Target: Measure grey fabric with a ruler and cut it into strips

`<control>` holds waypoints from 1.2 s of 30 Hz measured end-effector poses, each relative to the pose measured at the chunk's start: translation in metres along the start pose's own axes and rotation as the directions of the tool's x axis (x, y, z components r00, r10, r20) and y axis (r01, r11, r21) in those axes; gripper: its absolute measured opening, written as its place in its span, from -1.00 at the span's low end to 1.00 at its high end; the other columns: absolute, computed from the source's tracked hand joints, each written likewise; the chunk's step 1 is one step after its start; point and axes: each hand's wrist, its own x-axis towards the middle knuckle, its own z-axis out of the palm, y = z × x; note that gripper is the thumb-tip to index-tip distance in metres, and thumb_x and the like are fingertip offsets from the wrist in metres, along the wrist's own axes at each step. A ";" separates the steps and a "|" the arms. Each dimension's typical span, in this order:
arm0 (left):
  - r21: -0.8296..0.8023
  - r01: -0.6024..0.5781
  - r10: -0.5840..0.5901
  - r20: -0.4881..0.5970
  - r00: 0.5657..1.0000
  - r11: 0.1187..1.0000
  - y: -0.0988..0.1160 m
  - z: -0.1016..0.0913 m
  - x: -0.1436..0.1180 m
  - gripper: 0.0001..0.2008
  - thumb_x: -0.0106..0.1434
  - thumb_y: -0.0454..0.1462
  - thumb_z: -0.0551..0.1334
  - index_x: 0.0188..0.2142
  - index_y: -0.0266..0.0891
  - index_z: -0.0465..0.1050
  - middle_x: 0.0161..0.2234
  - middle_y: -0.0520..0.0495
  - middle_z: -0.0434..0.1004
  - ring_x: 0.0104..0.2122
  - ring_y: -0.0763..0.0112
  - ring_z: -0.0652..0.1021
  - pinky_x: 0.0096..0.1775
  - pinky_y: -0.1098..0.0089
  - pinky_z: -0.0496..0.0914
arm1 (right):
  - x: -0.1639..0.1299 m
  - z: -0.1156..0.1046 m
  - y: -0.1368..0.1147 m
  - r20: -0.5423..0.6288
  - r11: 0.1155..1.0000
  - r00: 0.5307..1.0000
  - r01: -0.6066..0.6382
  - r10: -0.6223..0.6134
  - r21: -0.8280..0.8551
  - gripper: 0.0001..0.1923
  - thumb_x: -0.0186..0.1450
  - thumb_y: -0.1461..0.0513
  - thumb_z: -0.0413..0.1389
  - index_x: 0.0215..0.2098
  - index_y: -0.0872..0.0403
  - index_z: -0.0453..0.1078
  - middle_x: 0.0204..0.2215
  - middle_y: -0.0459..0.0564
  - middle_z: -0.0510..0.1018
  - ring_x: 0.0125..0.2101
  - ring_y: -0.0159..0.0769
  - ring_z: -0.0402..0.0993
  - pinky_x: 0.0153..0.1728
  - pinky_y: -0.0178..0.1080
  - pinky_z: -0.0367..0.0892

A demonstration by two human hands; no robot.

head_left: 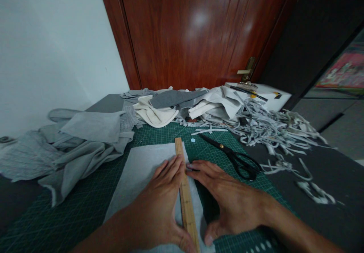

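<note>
A light grey piece of cloth [139, 171] lies flat on the green cutting mat [93, 201]. Along its right side runs a wooden ruler [186, 200], pointing away from me. My left hand [160, 201] rests on the ruler, fingers stretched forward and thumb lower down on it. With fingers stretched out, my right hand [227, 196] touches the cloth's right edge beside the ruler, its thumb apart near the cloth's lower right edge. I see nothing gripped in either hand. Black-handled scissors [231, 156] lie on the mat beyond my right hand.
Grey fabric [93, 135] is heaped at the left. More cloth pieces [176, 101] lie at the back, before a brown door [182, 33]. A tangle of cut strips [264, 124] covers the right side, beside a white box [273, 95]. A small pale disc [193, 140] lies near the scissors.
</note>
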 end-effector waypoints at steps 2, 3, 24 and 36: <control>-0.007 0.016 -0.016 0.008 1.000 1.000 0.002 -0.002 0.000 0.57 -0.16 0.45 0.40 0.56 -0.39 -0.21 0.53 -0.46 -0.38 0.51 -0.24 -0.18 0.45 -0.22 -0.10 | 0.001 0.000 -0.001 -0.008 1.000 1.000 0.005 -0.005 0.003 0.38 -0.01 -0.11 0.53 0.55 0.25 0.02 0.53 0.42 0.03 0.49 0.39 -0.10 0.47 0.33 -0.13; -0.012 0.022 -0.022 0.012 1.000 1.000 0.003 -0.003 0.000 0.57 -0.16 0.45 0.40 0.55 -0.40 -0.22 0.53 -0.46 -0.38 0.51 -0.24 -0.18 0.44 -0.23 -0.10 | 0.001 -0.001 -0.002 -0.014 1.000 1.000 0.006 -0.006 0.008 0.39 -0.01 -0.11 0.53 0.55 0.24 0.00 0.52 0.42 0.04 0.49 0.39 -0.08 0.47 0.33 -0.12; -0.018 0.029 -0.030 -0.010 1.000 0.999 0.005 0.004 0.001 0.60 -0.18 0.45 0.41 0.56 -0.39 -0.27 0.53 -0.52 -0.36 0.50 -0.27 -0.20 0.45 -0.23 -0.14 | 0.001 0.004 0.003 -0.068 0.999 0.997 0.041 -0.041 0.003 0.39 -0.02 -0.11 0.53 0.55 0.23 0.00 0.50 0.37 0.12 0.46 0.29 0.04 0.48 0.22 -0.11; -0.007 0.003 -0.004 -0.056 0.998 1.000 -0.001 0.009 0.001 0.59 -0.17 0.44 0.42 0.57 -0.33 -0.28 0.53 -0.50 -0.33 0.50 -0.30 -0.15 0.44 -0.23 -0.12 | 0.002 0.004 0.002 -0.049 1.000 0.999 0.020 -0.020 -0.007 0.43 -0.05 -0.12 0.55 0.54 0.30 0.00 0.50 0.40 0.12 0.47 0.29 0.01 0.48 0.21 -0.11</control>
